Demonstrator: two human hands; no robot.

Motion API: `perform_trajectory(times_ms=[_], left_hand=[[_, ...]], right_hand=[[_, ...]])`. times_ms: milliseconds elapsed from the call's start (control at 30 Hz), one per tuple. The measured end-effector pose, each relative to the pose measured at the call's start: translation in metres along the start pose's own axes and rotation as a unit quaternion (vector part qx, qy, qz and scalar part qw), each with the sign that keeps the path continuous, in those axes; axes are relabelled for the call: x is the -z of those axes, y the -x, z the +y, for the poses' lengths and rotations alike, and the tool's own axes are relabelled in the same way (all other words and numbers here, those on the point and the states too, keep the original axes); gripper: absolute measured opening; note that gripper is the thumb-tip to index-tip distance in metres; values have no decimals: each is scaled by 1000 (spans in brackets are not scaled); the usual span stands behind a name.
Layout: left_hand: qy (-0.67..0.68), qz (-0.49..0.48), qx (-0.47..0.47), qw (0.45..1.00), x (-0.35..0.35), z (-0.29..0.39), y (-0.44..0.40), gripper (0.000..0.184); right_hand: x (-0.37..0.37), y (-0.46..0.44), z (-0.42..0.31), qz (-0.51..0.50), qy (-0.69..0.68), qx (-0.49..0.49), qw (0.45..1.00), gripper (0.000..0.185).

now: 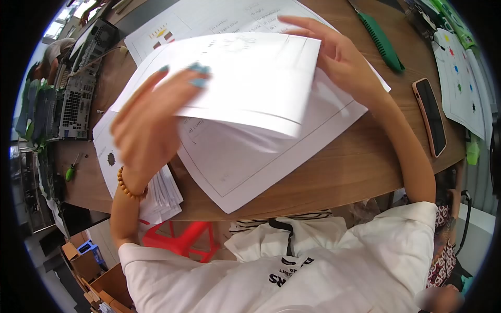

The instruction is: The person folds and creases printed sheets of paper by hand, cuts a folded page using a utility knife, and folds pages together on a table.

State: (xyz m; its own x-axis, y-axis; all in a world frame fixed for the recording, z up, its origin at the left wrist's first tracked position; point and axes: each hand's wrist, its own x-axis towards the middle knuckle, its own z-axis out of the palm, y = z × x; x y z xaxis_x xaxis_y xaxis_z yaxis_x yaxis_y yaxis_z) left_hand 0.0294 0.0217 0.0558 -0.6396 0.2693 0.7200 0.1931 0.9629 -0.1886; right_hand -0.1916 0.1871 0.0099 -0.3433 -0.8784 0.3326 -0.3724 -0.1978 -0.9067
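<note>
A curved, folded-over white sheet (250,78) is raised above the desk between my two hands. My left hand (151,120), blurred by motion, lies against its left part, with the fingertips on its surface. At the sheet's upper right edge, my right hand (344,62) has its fingers apart, the thumb side partly hidden behind the paper. Beneath lies a printed sheet (250,177) with a border line, one corner pointing at the desk's front edge. Another printed sheet (209,21) with small coloured pictures lies behind. A stack of papers (163,195) sits under my left wrist.
On the right are a green-handled tool (381,41), a phone (430,117) and a sheet with coloured spots (459,78). A computer case (81,88) stands at the left, near a small green screwdriver (70,171). A red stool (182,240) is below the desk (313,182).
</note>
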Motion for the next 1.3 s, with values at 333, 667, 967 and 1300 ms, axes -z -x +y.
perform_trajectory(times_ms=[333,667,967,1300], left_hand=[[300,219,444,815,28,-6,-15,22],[317,-215,432,816,-14,22,-4,17],[405,-247,466,747,-10,14,-2,21],[455,-292,492,682,-6,9,-4,28]], right_hand=[[-25,15,-47,-87,-281,-3,956,71],[9,-1,-24,-84,-162,-290,939,50],[-22,14,-35,-91,-130,-283,946,39],[-27,15,-33,-52,-164,-290,942,35]])
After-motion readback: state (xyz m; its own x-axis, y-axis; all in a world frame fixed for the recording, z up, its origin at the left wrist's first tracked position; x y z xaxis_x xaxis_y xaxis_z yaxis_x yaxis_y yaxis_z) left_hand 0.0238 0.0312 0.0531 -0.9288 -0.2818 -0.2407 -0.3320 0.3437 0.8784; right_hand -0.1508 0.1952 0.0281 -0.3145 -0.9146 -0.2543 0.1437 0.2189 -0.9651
